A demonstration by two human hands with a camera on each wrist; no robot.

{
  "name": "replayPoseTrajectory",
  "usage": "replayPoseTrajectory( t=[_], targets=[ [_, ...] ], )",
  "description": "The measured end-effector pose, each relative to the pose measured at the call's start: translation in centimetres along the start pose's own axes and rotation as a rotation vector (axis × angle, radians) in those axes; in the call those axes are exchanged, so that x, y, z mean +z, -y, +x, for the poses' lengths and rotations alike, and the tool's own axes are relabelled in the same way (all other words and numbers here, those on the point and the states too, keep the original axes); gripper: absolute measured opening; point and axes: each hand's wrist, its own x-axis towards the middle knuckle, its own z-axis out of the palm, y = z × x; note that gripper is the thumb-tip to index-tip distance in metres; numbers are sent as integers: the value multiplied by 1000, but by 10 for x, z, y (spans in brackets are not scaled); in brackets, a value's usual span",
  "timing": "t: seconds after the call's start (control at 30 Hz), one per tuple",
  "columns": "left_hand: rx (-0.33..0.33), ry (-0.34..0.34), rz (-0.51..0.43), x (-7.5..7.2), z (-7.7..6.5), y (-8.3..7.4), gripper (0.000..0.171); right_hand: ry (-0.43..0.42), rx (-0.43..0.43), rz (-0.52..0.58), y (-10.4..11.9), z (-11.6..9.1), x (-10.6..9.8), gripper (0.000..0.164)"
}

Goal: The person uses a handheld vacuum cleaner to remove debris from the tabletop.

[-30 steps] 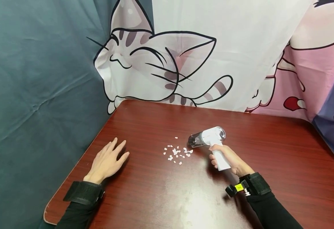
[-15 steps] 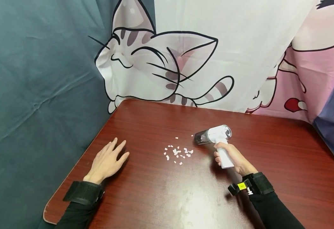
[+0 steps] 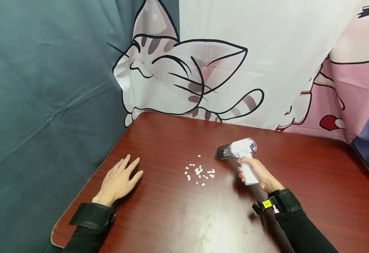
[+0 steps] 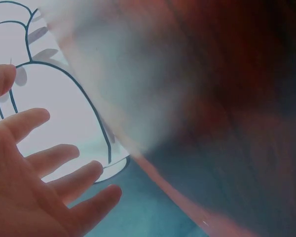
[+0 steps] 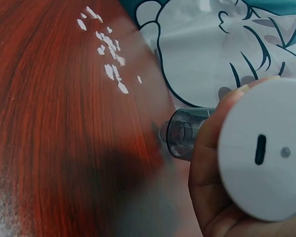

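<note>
My right hand (image 3: 261, 175) grips the handle of a white handheld vacuum cleaner (image 3: 242, 147). Its dark see-through nozzle (image 3: 225, 151) points left, just above or at the tabletop; I cannot tell if it touches. Pale bits show inside the clear part. Left of the nozzle lie several small white paper scraps (image 3: 198, 171), loosely scattered. In the right wrist view, the round handle end (image 5: 266, 153) hides much of the hand, and scraps (image 5: 109, 72) lie beyond. My left hand (image 3: 116, 182) rests palm down near the left table edge, fingers spread, holding nothing.
The reddish-brown wooden table (image 3: 172, 218) reaches a cartoon-cat curtain (image 3: 172, 80) at the back. A blue-green curtain (image 3: 51, 105) hangs along its left side. A bright reflection lies on the front of the tabletop.
The vacuum cleaner has moved slightly right and back from the scraps. A scrap seen beside its nozzle half a second ago is no longer visible. The left hand stays put; the head view shifts slightly.
</note>
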Motion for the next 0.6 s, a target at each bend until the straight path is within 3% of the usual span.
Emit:
replayPoseTrajectory(
  t=[0.6],
  targets=[
    [-42,12,2,-8,-12,9,59,96,29,-14,1,23,30,11]
  ],
)
